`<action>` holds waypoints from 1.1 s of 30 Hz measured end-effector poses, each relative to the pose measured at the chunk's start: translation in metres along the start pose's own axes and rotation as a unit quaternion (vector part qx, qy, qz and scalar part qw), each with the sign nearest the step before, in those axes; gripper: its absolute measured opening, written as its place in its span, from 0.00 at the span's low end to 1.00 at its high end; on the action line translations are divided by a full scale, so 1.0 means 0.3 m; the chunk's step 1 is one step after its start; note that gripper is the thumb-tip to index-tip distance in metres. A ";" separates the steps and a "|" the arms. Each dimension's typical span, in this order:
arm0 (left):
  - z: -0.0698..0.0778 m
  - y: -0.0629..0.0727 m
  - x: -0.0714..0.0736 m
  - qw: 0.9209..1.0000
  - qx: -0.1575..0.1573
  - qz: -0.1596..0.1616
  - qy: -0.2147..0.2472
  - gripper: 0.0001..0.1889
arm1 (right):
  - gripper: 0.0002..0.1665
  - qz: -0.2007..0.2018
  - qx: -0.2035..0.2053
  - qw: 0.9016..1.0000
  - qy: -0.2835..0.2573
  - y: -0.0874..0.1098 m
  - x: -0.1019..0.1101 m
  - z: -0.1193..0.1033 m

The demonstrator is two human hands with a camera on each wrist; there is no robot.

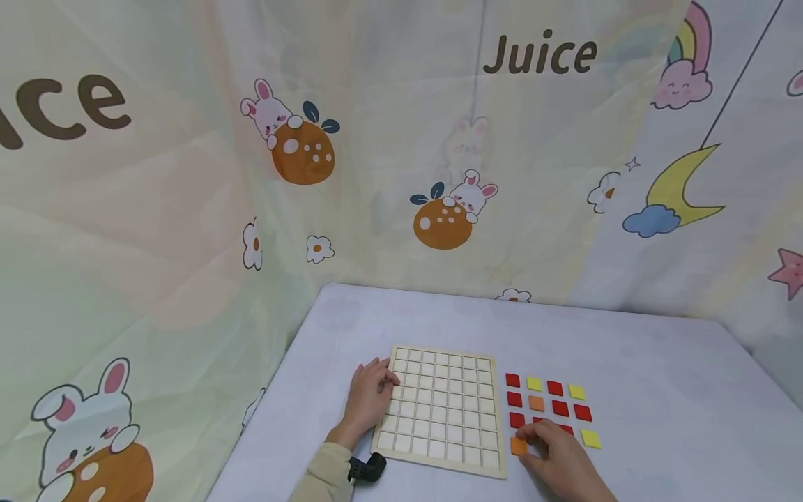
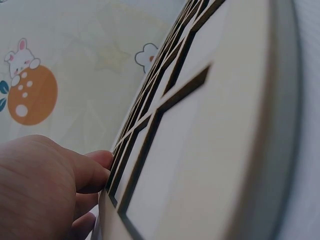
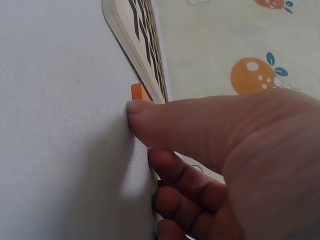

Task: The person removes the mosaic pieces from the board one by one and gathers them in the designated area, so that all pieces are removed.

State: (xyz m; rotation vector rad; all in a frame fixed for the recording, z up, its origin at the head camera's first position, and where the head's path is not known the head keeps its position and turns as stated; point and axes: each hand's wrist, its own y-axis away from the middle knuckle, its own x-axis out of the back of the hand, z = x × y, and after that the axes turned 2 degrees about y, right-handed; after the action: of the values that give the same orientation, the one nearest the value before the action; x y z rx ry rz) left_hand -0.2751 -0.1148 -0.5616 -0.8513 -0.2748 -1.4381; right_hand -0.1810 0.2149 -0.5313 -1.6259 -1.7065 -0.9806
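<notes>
A wooden grid board (image 1: 439, 461) with many square cells lies flat on the table. My left hand (image 1: 369, 397) rests at its left edge, and in the left wrist view its fingertips (image 2: 102, 172) touch the rim beside the first cells. Right of the board, my right hand (image 1: 558, 457) has thumb and index finger on an orange square tile (image 1: 518, 446) at the near end of the tile rows. Seen from the right wrist, the thumb (image 3: 150, 117) presses the side of that tile (image 3: 137, 92), close to the board's edge. The other fingers are curled beneath, hiding tiles behind them.
Loose tiles stand in rows right of the board: red tiles (image 1: 560, 408), yellow tiles (image 1: 591, 438) and another orange tile (image 1: 536, 403). White cloth covers the table (image 1: 659, 390). A printed fabric backdrop (image 1: 376, 209) rises behind and at the left. A black band (image 1: 369, 468) circles the left wrist.
</notes>
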 end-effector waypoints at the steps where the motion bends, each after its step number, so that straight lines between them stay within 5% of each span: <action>1: 0.000 0.001 0.000 1.000 0.001 -0.001 0.002 0.12 | 0.18 0.000 0.001 1.000 0.001 0.000 0.001 0.000; 33: 0.003 -0.002 0.001 1.000 -0.002 -0.002 -0.001 0.12 | 0.17 0.005 0.014 1.000 0.019 0.003 0.007 0.006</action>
State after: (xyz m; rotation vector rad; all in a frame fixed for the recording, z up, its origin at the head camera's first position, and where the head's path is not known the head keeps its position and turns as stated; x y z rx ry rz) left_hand -0.2753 -0.1145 -0.5605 -0.8559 -0.2745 -1.4417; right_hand -0.1802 0.2175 -0.5303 -1.5870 -1.6784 -0.9711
